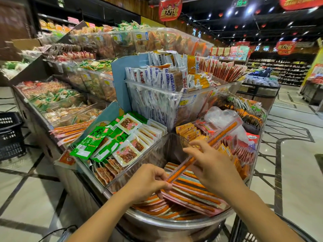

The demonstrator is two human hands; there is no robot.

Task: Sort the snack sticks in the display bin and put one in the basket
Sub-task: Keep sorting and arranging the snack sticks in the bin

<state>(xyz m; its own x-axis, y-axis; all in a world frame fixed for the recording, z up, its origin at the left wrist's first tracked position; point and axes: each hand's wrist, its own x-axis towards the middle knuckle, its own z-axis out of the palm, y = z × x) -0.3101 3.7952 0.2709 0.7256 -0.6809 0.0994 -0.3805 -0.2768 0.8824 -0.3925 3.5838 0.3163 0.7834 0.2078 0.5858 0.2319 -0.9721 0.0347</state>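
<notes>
Far left of the grip, a black slatted plastic basket (pixel 10 135) stands on the floor, well apart from the work. The left hand (pixel 148 182) pinches the near end of one long orange snack stick in clear wrapping (pixel 225 133), probably to steer it. Further along, the right hand (pixel 211 166) lies over the stick's middle, fingers loosely spread; I cannot tell whether they clasp it. Below both grips, the clear-walled display bin (pixel 153 154) holds a flat pile of pink-wrapped orange sticks (pixel 192 194). The lifted stick slants above them, seemingly for aligning.
</notes>
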